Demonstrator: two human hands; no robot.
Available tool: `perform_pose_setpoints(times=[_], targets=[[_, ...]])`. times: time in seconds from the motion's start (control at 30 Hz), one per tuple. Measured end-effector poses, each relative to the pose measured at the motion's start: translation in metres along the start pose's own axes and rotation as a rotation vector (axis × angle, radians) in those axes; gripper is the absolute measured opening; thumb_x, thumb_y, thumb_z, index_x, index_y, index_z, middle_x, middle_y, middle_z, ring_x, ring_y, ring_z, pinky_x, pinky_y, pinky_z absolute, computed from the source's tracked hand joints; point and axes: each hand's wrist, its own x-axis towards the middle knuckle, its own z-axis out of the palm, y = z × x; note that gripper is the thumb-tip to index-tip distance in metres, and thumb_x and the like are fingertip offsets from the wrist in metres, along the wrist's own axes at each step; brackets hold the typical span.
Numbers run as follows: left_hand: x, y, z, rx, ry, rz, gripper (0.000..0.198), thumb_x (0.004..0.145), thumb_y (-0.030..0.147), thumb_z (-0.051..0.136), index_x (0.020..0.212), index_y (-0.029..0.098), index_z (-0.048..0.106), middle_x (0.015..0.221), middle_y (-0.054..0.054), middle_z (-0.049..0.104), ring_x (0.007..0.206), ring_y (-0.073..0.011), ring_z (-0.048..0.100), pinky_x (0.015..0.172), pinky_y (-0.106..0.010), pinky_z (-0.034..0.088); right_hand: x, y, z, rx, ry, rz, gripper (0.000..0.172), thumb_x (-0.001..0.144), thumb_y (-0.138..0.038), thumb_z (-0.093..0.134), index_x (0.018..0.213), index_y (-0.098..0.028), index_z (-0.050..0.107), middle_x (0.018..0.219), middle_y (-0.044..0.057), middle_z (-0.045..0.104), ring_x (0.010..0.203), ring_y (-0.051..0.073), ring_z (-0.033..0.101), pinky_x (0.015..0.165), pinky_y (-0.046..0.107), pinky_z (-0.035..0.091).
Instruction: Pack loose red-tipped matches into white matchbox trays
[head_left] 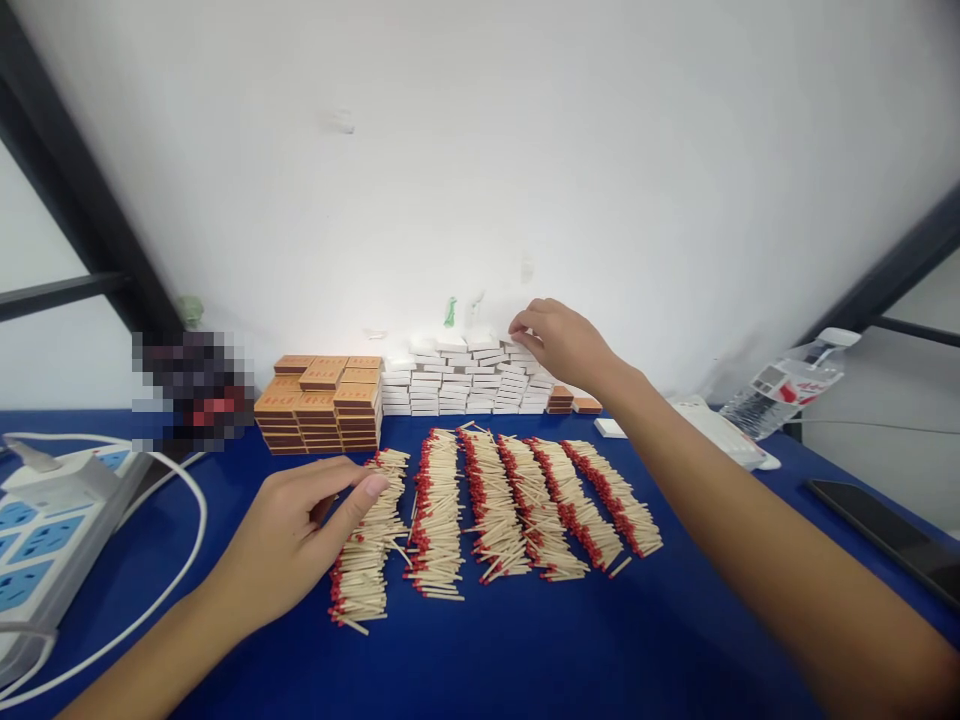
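The right hand (566,345) is at the top of a pile of small white paper boxes (465,385), near its right end. Its fingertips are close together, but I can't tell if they pinch a box. The left hand (292,530) is in front of the pile, to its left, by the end row of thin wooden matches with red heads (435,530). Its fingers bend toward its thumb; I can't see if they hold any. All six rows lie in front of the pile on the blue table (525,660). I think it's best to lift just one top box, softly, so none tumble, and use a light left hand so the row isn't messed up.
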Motion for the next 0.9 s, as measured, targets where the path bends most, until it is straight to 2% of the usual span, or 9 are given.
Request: perform_pose_setpoints(times=[0.13,0.2,0.3,0.37,0.47,0.53,0.6,0.77,0.9], targets=[[0.001,0.0,0.0,0.007,-0.002,0.013,0.043,0.108,0.044,0.052,0.074,0.02,0.065,0.063,0.004,0.057,0.057,-0.0103,0.047,0.055,-0.024,0.037,-0.003,-0.003,-0.005,0.03,0.018,0.011,0.026,0.102,-0.023,0.05,0.112,-0.019,0.074,0.11,0.013,0.072,0.101,0.028,0.064,0.083,0.04,0.048],[0.001,0.0,-0.002,0.017,0.011,0.006,0.043,0.107,0.046,0.052,0.076,0.021,0.068,0.064,0.004,0.059,0.056,-0.0103,0.048,0.054,-0.024,0.037,-0.012,0.001,-0.013,0.071,0.063,0.029,0.026,0.102,-0.027,0.051,0.111,-0.02,0.074,0.107,0.012,0.073,0.094,0.026,0.065,0.082,0.04,0.048],[0.001,-0.002,-0.003,0.045,0.07,-0.012,0.037,0.105,0.048,0.056,0.087,0.024,0.076,0.069,0.004,0.067,0.055,-0.01,0.05,0.054,-0.024,0.038,-0.035,0.021,-0.025,0.101,0.132,0.119,0.023,0.099,-0.032,0.054,0.103,-0.022,0.075,0.098,0.008,0.076,0.081,0.024,0.066,0.08,0.04,0.049],[-0.001,-0.003,-0.003,0.057,0.114,-0.024,0.03,0.103,0.049,0.059,0.099,0.026,0.079,0.07,0.005,0.069,0.053,-0.0094,0.05,0.053,-0.024,0.039,-0.055,0.042,-0.026,0.059,0.091,0.255,0.022,0.097,-0.035,0.057,0.096,-0.022,0.075,0.095,0.008,0.078,0.079,0.024,0.067,0.079,0.039,0.049],[-0.003,-0.003,0.001,0.068,0.141,-0.028,0.027,0.101,0.049,0.063,0.111,0.029,0.079,0.058,0.008,0.061,0.048,-0.0091,0.047,0.052,-0.023,0.04,-0.084,0.072,-0.012,0.014,-0.086,0.475,0.021,0.091,-0.037,0.061,0.093,-0.022,0.076,0.095,0.007,0.08,0.082,0.025,0.071,0.078,0.037,0.05],[-0.002,-0.003,0.004,0.068,0.14,-0.022,0.027,0.101,0.048,0.063,0.111,0.029,0.079,0.054,0.009,0.056,0.046,-0.0091,0.046,0.051,-0.023,0.041,-0.098,0.086,0.004,0.013,-0.153,0.526,0.022,0.09,-0.038,0.063,0.094,-0.021,0.077,0.095,0.007,0.081,0.083,0.024,0.073,0.077,0.035,0.052],[-0.001,-0.003,0.007,0.07,0.137,-0.02,0.026,0.101,0.048,0.064,0.11,0.028,0.079,0.055,0.008,0.058,0.047,-0.0087,0.048,0.052,-0.023,0.041,-0.107,0.094,0.02,-0.002,-0.199,0.572,0.026,0.089,-0.039,0.064,0.099,-0.02,0.078,0.098,0.007,0.082,0.086,0.025,0.074,0.078,0.034,0.053],[0.002,-0.006,0.008,0.098,0.14,-0.025,0.028,0.1,0.049,0.065,0.106,0.026,0.079,0.058,0.007,0.063,0.047,-0.0089,0.051,0.053,-0.023,0.044,-0.119,0.102,0.051,-0.089,-0.289,0.717,0.042,0.088,-0.051,0.067,0.105,-0.015,0.079,0.108,0.017,0.082,0.099,0.034,0.075,0.081,0.039,0.055],[0.002,-0.005,0.006,0.101,0.158,-0.017,0.029,0.098,0.049,0.065,0.103,0.025,0.08,0.058,0.006,0.064,0.046,-0.0089,0.052,0.051,-0.023,0.044,-0.12,0.096,0.065,-0.098,-0.355,0.735,0.051,0.087,-0.06,0.067,0.103,-0.013,0.081,0.107,0.021,0.081,0.101,0.035,0.076,0.079,0.037,0.053]])
